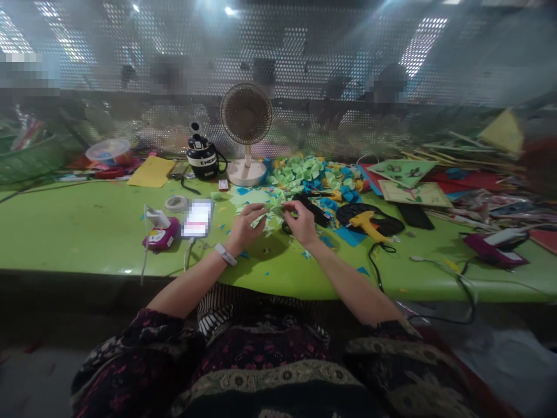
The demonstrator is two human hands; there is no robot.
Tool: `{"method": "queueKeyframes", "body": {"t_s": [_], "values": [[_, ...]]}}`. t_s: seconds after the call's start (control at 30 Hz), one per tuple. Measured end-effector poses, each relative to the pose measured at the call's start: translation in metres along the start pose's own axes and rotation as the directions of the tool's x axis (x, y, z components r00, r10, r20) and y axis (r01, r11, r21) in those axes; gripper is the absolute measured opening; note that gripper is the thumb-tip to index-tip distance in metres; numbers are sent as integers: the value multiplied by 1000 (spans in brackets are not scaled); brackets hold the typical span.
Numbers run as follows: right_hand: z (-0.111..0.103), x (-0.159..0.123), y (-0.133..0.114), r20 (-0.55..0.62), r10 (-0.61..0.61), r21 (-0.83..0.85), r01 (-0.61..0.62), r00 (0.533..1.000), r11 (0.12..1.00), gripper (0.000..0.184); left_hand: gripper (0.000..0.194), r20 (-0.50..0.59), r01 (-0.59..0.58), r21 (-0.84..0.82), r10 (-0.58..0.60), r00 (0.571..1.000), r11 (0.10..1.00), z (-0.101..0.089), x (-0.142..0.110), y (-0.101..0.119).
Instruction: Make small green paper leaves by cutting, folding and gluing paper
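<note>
Where the hands meet: in the head view, a small light-green paper piece (274,204) sits between the fingertips of the left hand (246,229) and right hand (302,223), above the green surface (108,232).
Left fingers: curled, with the thumb and forefinger slightly parted at the paper's left side; whether they grip it is too small to tell.
Right fingers: bent, with the thumb and forefinger close together at its right side; their hold, too, cannot be told.
Left wrist: a pale band (225,254) circles it.
Paper pile: folded green, blue and yellow pieces (300,174) lie heaped beyond the hands, with small scraps scattered around and below them.
Fan: a round-headed desk fan (246,113) stands upright beside the pile, with a black bottle (202,162) to its left and a small box (223,184) near its base.
Phone: lit, it (196,220) lies left of the hands, between a purple power block (161,237) and the left forearm, a roll of tape (176,202) just beyond.
Glue gun: yellow, it (369,225) rests on a round black mat (394,222) at right, near a blue sheet (350,235).
Far right: decorated paper panels (402,171) are stacked among other craft materials.
Backdrop: a perforated screen (300,64) spans the rear.
</note>
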State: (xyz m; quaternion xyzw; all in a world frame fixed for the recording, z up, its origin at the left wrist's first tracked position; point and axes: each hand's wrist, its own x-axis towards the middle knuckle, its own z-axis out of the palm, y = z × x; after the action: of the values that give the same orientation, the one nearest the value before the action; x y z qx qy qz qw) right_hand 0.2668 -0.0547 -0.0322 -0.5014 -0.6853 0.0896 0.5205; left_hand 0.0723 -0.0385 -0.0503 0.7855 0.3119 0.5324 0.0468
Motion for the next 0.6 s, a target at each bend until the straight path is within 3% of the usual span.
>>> {"method": "queueKeyframes", "body": {"t_s": [0.33, 0.6], "values": [[-3, 8, 17, -7, 19, -4, -19, 1000, 1000, 21, 18, 16, 171, -172, -171, 985, 970, -2, 2, 1], [-24, 32, 17, 50, 12, -136, -5, 999, 991, 19, 18, 59, 275, -323, -271, 961, 906, -6, 5, 18]]}}
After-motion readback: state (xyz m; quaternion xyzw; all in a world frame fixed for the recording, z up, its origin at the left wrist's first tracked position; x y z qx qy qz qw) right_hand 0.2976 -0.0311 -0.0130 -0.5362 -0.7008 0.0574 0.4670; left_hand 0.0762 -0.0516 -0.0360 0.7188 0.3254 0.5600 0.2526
